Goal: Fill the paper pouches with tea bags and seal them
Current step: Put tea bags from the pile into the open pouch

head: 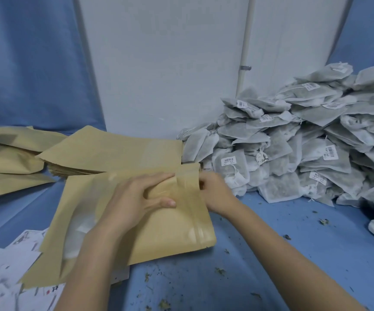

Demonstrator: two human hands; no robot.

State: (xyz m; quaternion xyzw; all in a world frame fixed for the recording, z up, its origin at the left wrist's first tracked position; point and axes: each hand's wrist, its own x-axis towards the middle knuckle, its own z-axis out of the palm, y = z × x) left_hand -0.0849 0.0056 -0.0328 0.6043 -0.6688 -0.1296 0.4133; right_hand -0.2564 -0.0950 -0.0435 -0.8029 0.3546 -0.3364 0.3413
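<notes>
Under the left hand (136, 198), a brown paper pouch (170, 230) lay flat on the blue counter (271, 243), fingers (159, 176) curled, pressing its top; the right hand (215, 194) pinched the pouch's mouth edge. Beyond the right fingertips sat heaped tea bags (294, 149); beyond the left, stacked empty pouches (114, 149)

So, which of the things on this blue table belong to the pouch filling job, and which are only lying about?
Belongs to the job:
- paper pouch, gripped by the left hand and the right hand at its open end
- pile of tea bags
- stack of empty pouches
- bulging pouches at far left

Only lying about:
- printed white papers
- loose tea crumbs
</notes>
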